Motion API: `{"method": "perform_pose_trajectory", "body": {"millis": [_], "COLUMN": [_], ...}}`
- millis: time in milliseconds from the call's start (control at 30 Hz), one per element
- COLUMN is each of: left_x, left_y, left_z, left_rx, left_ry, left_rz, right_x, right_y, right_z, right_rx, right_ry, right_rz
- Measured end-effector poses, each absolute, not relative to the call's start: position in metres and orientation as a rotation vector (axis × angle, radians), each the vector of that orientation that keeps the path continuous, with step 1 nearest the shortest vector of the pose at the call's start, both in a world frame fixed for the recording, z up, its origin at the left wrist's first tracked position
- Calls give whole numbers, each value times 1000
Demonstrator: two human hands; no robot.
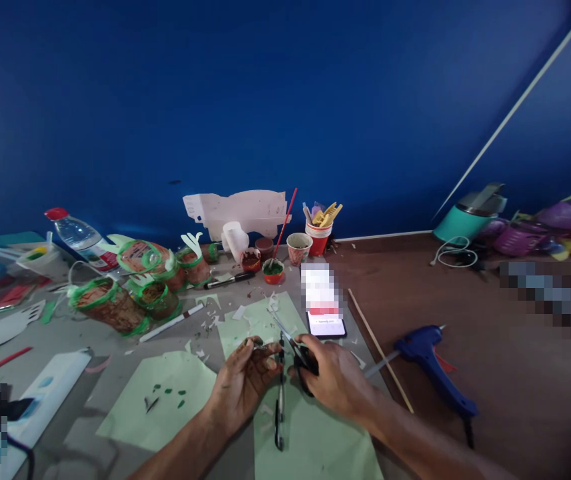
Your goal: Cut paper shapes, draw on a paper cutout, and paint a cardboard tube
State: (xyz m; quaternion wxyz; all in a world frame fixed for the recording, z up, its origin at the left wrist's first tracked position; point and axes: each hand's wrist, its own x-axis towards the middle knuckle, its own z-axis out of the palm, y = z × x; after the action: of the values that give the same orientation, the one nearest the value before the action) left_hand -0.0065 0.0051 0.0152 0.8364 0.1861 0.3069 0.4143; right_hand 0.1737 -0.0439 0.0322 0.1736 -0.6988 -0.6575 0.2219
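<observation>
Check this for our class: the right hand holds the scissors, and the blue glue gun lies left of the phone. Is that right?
Not quite: the head view shows the blue glue gun lying right of the phone. The right hand does hold the scissors.

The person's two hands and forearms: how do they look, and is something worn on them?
The left hand and right hand are bare, ungloved. The forearms show no sleeves, watch or bracelet. A small dark smudge marks the left hand.

Glue gun (434, 365) on seemingly wooden tabletop (390, 273)
</observation>
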Motion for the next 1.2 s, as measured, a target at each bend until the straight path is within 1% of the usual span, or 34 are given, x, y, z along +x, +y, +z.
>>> {"method": "perform_pose_trajectory", "body": {"millis": [167, 333, 600, 767, 967, 1200], "left_x": [-4, -7, -11, -13, -19, -15], "left_y": [2, 5, 14, 18, 22, 23], "left_z": [19, 20, 13, 8, 0, 9], "left_rx": [552, 787, 887, 912, 1072, 1265], "left_ry": [713, 805, 860, 901, 1093, 1186], "left_rz": [937, 1140, 1242, 1299, 1245, 1186], "right_x": [175, 177, 178, 177, 175, 176], "right_y": [-44, -42, -42, -43, -43, -44], "right_z": [29, 32, 31, 34, 40, 30], "right_rx": [-1899, -1723, -1704, -1769, -1878, -1967], "right_ry": [-1816, -1685, -1655, -1664, -1710, -1789], "right_rz": [661, 734, 725, 706, 618, 492]}}
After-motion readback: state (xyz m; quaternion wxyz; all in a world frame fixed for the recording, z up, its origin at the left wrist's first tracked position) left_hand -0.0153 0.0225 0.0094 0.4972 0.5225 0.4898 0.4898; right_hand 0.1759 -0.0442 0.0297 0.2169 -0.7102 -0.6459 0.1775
